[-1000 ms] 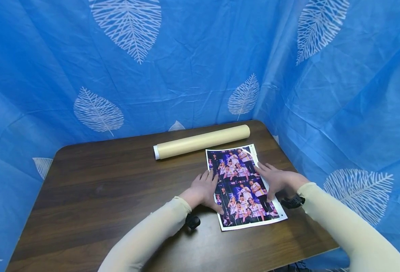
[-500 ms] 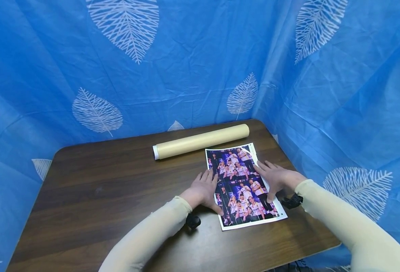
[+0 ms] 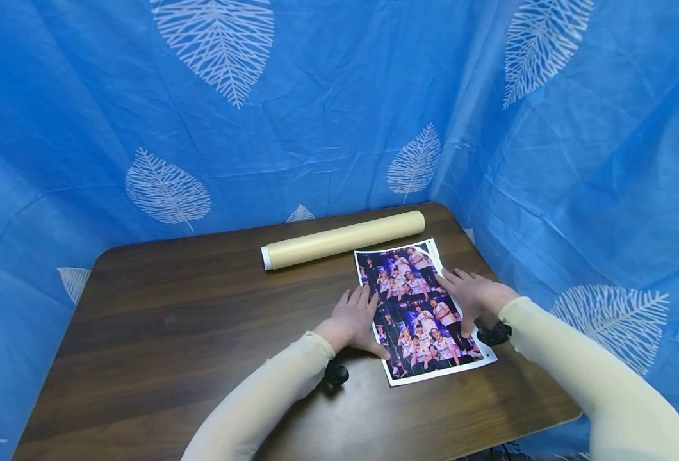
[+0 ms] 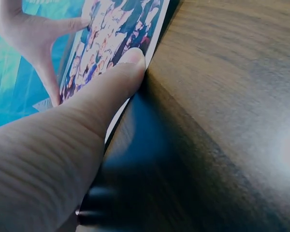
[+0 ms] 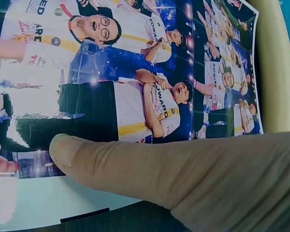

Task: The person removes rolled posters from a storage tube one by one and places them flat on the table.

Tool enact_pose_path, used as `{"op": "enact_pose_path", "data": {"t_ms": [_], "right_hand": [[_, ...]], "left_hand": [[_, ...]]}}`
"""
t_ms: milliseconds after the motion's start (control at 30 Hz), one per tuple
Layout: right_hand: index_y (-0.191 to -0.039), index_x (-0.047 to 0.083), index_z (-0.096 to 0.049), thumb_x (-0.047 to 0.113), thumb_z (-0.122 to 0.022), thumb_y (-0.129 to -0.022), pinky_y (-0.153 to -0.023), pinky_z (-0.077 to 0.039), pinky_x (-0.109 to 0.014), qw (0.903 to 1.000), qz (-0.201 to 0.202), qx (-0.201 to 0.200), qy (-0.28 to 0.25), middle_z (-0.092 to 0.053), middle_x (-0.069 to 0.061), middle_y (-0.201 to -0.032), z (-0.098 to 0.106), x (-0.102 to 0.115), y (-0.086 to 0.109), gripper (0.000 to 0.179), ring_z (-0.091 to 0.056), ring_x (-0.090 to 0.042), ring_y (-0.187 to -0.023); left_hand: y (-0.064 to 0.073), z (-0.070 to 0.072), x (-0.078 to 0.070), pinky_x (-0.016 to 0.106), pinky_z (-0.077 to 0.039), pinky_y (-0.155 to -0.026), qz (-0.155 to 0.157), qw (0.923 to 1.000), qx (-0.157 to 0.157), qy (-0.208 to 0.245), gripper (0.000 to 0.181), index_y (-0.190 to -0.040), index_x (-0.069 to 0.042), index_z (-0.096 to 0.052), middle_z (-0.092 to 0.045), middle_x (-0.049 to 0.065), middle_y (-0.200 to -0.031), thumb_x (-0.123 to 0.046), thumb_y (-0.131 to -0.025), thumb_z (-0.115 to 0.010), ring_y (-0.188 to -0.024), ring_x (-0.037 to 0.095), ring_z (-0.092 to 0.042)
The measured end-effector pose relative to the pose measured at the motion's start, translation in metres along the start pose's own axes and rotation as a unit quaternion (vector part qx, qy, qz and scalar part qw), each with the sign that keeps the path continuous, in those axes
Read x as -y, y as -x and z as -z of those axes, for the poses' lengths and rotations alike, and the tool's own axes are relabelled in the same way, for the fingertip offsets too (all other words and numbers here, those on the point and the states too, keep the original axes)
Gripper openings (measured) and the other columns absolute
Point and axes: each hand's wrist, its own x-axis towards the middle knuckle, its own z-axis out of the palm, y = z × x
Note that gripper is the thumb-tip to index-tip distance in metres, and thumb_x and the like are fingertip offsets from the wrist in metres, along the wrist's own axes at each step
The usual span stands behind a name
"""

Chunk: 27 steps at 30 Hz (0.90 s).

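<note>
A glossy photo print (image 3: 417, 320) with a white border lies on the brown wooden table, showing two similar group pictures one above the other. On its left edge rests my left hand (image 3: 353, 320), fingers spread and straight. Its thumb (image 4: 130, 65) touches the border in the left wrist view. My right hand (image 3: 472, 298) lies spread over the opposite edge. In the right wrist view its thumb (image 5: 82, 154) presses on the print near the border. Each hand covers a little of the edge beneath it.
A cream-coloured rolled tube (image 3: 345, 240) with a white end lies behind the print, close to its far edge. Blue curtains (image 3: 316, 96) with white leaf patterns hang behind and beside the table (image 3: 172, 346). A black wrist device (image 3: 336, 372) sits under the left wrist.
The print has slid slightly to the right and a little away from me, and both hands have moved along with it. The tube stays in place.
</note>
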Motion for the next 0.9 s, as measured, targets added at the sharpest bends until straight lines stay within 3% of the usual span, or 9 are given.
{"op": "enact_pose_path", "data": {"t_ms": [200,400,733,900], "right_hand": [[-0.163,0.005,-0.015,0.046,-0.1,-0.055,-0.116,-0.017,-0.07,0.9999,-0.013,0.001,-0.005,-0.01,-0.025,-0.167,0.004,-0.004,0.003,0.144,-0.011,-0.053,-0.15],[-0.163,0.005,-0.015,0.042,-0.101,-0.055,-0.116,-0.018,-0.07,0.9996,-0.018,0.006,-0.021,-0.01,-0.026,-0.167,0.003,-0.007,0.001,0.144,-0.011,-0.052,-0.15],[-0.163,0.006,-0.018,0.037,-0.1,-0.06,-0.11,-0.03,-0.071,0.9977,-0.017,-0.009,-0.065,-0.015,-0.027,-0.165,0.004,-0.01,-0.007,0.136,-0.022,-0.052,-0.147],[-0.163,0.007,-0.018,0.037,-0.101,-0.059,-0.109,-0.033,-0.07,0.9983,-0.025,-0.015,-0.051,-0.019,-0.027,-0.164,0.01,-0.007,-0.007,0.136,-0.026,-0.051,-0.145]], "left_hand": [[-0.004,0.005,-0.003,0.046,-0.013,-0.125,-0.005,0.9998,-0.018,0.012,0.137,-0.165,-0.012,-0.016,-0.011,0.014,-0.17,-0.092,-0.065,-0.065,-0.156,0.028,-0.012],[-0.006,0.007,-0.006,0.047,-0.014,-0.125,-0.009,0.9998,-0.013,0.012,0.136,-0.165,-0.012,-0.016,-0.011,0.015,-0.17,-0.092,-0.066,-0.064,-0.156,0.029,-0.012],[-0.015,0.007,-0.003,0.046,-0.018,-0.124,-0.006,0.9998,-0.018,-0.002,0.111,-0.164,-0.014,-0.025,-0.018,0.014,-0.169,-0.082,-0.082,-0.059,-0.155,0.029,-0.018],[-0.017,0.008,0.001,0.047,-0.021,-0.123,0.007,0.9993,-0.036,-0.001,0.119,-0.162,-0.012,-0.027,-0.026,0.01,-0.167,-0.085,-0.076,-0.062,-0.152,0.028,-0.025]]}}
